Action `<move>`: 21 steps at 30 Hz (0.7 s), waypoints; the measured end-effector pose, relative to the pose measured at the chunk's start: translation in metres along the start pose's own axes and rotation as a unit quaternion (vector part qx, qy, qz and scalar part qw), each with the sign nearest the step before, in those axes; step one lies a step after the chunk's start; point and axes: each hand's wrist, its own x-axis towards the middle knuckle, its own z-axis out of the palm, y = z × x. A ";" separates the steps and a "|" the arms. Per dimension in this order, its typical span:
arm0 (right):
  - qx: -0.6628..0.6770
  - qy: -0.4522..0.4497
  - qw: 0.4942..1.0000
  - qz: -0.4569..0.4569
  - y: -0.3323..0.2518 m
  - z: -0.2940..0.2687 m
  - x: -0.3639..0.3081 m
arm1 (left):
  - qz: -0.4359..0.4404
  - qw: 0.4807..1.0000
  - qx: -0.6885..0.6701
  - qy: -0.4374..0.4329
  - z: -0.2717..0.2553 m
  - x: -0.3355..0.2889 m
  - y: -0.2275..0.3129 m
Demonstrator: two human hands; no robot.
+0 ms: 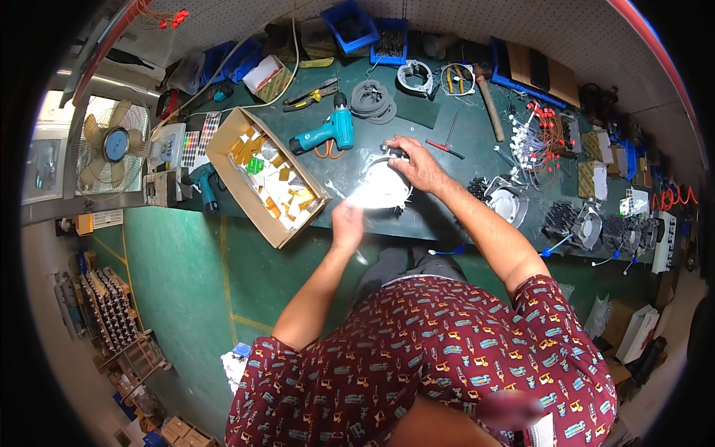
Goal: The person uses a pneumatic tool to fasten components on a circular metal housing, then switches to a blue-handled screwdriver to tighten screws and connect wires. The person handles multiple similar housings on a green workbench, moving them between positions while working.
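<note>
On the bench in front of me lies a round housing (386, 186) with a bright white face and dark fittings round its rim; strong glare hides much of it. My right hand (419, 165) has its fingers curled over the dark fitting at the housing's far edge. By its near left edge, my left hand (347, 226) is closed, and glare hides what its fingers hold. A silver open-ended wrench (333, 188) shows just beyond that hand. Left of it, a cardboard box (264, 220) holds white, orange and green pieces.
Beyond the housing are a teal cordless drill (328, 130), coiled grey tubing (373, 101), yellow-handled pliers (313, 97) and a hammer (489, 108). To the right lie a similar housing (506, 203) and bundled wires (538, 141). A fan (114, 145) stands far left.
</note>
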 end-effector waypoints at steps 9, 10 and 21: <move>-0.014 -0.014 1.000 0.011 -0.001 -0.001 0.000 | 0.210 0.942 0.263 -0.001 -0.008 -0.006 0.055; -0.013 -0.017 1.000 0.013 -0.003 -0.001 0.001 | 0.222 0.932 0.287 0.012 -0.009 -0.006 0.051; -0.019 -0.022 0.999 0.013 -0.002 -0.003 0.001 | -0.360 0.887 -0.215 -0.195 -0.031 0.022 0.068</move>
